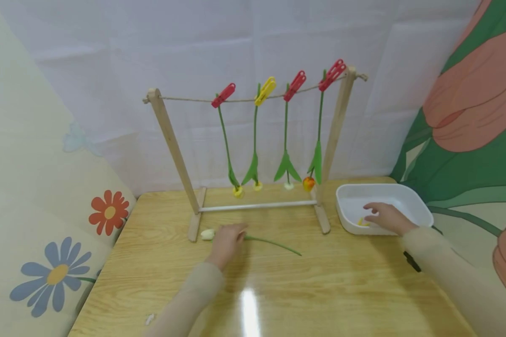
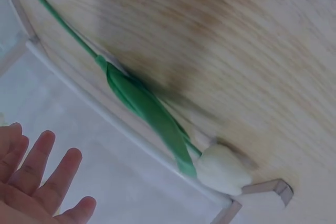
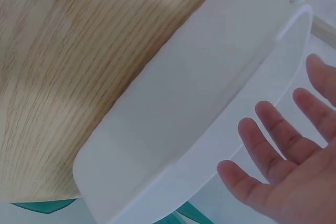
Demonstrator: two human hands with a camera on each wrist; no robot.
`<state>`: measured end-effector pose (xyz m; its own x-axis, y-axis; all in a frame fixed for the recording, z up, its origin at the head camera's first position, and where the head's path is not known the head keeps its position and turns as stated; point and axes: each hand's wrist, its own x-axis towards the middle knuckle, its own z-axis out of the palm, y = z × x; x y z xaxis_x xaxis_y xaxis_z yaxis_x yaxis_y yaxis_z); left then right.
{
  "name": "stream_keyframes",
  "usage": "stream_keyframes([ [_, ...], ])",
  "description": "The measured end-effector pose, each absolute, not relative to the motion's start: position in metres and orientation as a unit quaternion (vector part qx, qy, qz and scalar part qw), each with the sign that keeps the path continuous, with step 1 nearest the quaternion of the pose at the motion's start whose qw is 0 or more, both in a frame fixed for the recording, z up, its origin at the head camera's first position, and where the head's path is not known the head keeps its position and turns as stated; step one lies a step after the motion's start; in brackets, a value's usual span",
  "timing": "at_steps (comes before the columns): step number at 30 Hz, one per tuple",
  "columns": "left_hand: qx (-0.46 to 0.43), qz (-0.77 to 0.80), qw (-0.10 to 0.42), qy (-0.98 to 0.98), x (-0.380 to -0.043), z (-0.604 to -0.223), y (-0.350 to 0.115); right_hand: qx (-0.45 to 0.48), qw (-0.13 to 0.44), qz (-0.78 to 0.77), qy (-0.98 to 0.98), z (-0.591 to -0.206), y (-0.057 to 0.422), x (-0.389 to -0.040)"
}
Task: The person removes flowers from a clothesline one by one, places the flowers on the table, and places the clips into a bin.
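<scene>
A white artificial tulip (image 1: 208, 234) lies on the table with its bloom to the left and its green stem running right. Over its leaves hovers my left hand (image 1: 228, 243), which hides them in the head view. In the left wrist view the green leaf (image 2: 142, 100) shows whole, and the fingers (image 2: 60, 177) are spread, apart from the flower. At the right, my right hand (image 1: 388, 217) reaches over a white plastic basin (image 1: 350, 189), fingers loosely extended and holding nothing. Yellow clothespins (image 1: 363, 223) lie in the basin near the fingertips.
Behind stands a wooden rack (image 1: 170, 145) with a twine line. Red clothespins (image 1: 223, 95) and one yellow clothespin (image 1: 265, 91) hold several tulips upside down, including an orange one (image 1: 308, 183). A small white scrap (image 1: 150, 319) lies at the table's front left.
</scene>
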<state>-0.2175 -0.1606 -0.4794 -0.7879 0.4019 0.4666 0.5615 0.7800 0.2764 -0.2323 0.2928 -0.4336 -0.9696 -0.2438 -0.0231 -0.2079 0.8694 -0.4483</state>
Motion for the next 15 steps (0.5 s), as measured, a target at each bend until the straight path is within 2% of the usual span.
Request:
stream_keyframes([
  [3,-0.257,-0.212,0.198,-0.922,-0.215,-0.473,-0.164,-0.122,0.032,-0.226,0.966,-0.430,0.290,-0.228],
  [11,-0.211,-0.260,0.142,-0.931,-0.207,-0.457,-0.174,-0.149,-0.011,-0.227,0.962,-0.422,0.278,-0.215],
  [15,-0.193,-0.284,0.145,-0.928,-0.202,-0.452,-0.178,-0.159,-0.041,-0.233,0.958,-0.415,0.267,-0.211],
])
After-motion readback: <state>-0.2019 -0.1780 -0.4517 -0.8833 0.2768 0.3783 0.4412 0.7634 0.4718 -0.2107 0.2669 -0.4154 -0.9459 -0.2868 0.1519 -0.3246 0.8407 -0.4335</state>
